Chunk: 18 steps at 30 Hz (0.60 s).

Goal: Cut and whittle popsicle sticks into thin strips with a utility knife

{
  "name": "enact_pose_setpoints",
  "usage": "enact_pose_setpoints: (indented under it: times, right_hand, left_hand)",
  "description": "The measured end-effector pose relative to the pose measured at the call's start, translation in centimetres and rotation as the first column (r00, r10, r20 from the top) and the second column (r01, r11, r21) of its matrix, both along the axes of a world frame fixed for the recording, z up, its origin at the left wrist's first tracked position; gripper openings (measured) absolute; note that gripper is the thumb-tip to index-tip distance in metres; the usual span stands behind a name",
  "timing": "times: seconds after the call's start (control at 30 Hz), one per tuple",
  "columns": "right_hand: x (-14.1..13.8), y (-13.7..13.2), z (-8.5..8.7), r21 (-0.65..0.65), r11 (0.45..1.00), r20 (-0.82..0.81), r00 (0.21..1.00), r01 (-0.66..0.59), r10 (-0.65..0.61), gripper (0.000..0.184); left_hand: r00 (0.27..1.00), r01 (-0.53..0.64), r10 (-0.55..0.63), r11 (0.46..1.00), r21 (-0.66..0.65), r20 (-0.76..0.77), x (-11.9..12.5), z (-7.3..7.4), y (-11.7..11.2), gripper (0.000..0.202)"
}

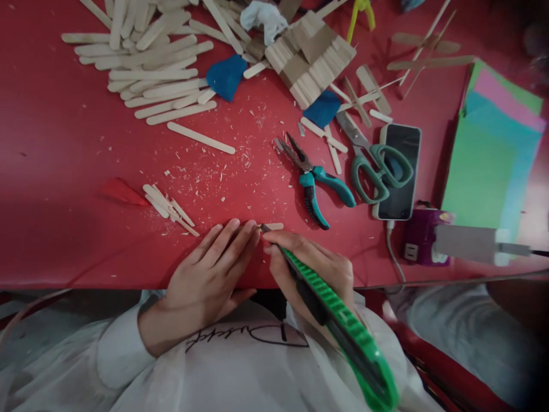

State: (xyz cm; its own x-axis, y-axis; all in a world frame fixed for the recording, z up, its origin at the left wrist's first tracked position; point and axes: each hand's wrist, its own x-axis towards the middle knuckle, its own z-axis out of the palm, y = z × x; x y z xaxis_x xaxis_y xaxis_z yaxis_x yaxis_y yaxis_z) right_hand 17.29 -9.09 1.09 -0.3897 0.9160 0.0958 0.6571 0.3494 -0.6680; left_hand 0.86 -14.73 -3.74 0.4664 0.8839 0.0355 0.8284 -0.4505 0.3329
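My right hand (315,269) is wrapped round a green box cutter (343,320), its blade tip lowered onto a wooden craft stick (274,226) near the table's front edge. Flat on the table lies my left hand (210,277), fingers stretched out, the fingertips pressing on the left part of that stick and hiding it. The stick's right end shows beyond the blade. Left of my fingers is a small heap of cut and splintered sticks (169,209). Teal-handled pliers (315,177) rest, jaws apart, to the upper right of the blade.
Many craft sticks (158,68) are piled at the back left of the red table (51,171). Wood shavings are scattered mid-table. Green scissors (377,166) overlap a phone (403,194). A wooden model (311,60), coloured paper (484,160) and a purple box (422,237) stand rightward.
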Motion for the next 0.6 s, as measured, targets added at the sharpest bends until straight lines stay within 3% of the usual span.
enact_pose_setpoints:
  times: [0.6]
  right_hand:
    - [1.1,-1.5,-2.0,-0.245,0.954,-0.288,0.927,0.172,-0.241,0.014]
  left_hand:
    - [0.989,-0.110,0.116,0.991,0.075,-0.087,1.0,0.8,-0.7,0.077]
